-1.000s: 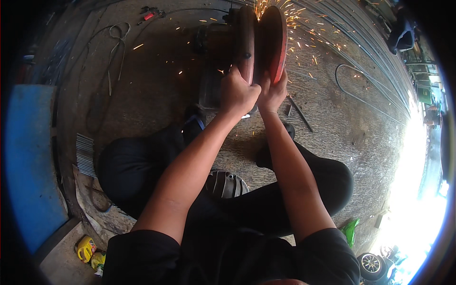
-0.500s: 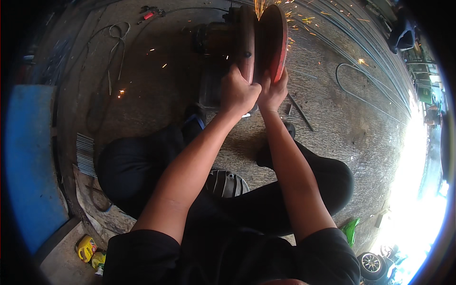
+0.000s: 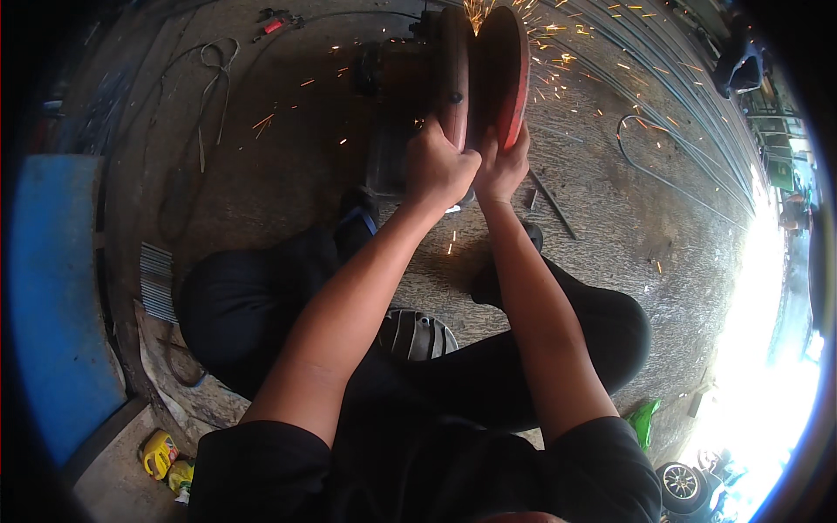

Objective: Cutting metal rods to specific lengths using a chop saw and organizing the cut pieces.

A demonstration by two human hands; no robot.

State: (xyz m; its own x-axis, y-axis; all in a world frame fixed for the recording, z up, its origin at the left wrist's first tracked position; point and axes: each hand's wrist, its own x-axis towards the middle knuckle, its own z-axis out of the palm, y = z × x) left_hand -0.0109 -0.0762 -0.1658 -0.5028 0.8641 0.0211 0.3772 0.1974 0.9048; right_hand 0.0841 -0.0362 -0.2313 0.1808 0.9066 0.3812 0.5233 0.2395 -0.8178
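Both my arms reach forward to a cut-off saw on the floor. My left hand [image 3: 442,167] is closed round the lower end of its worn, reddish-brown handle [image 3: 455,83]. Beside it, my right hand [image 3: 502,172] grips the lower edge of the red, round blade guard [image 3: 516,100], its fingers partly hidden behind the rim. Orange sparks [image 3: 476,16] spray at the far end between handle and guard. The blade and the cut itself are hidden. Left of the handle, the dark motor body [image 3: 392,74] lies in shadow.
Long metal rods [image 3: 663,78] lie at the far right, near a bent rod [image 3: 621,139]. A short dark bar [image 3: 553,205] is right of my hands. A ribbed round metal part [image 3: 417,336] sits between my legs. Red-handled pliers [image 3: 275,25] and a cable loop [image 3: 218,65] lie far left.
The sparks have spread differently, with more now flying to the right and a few falling near my feet. Both hands keep their grips, and the saw has hardly moved.
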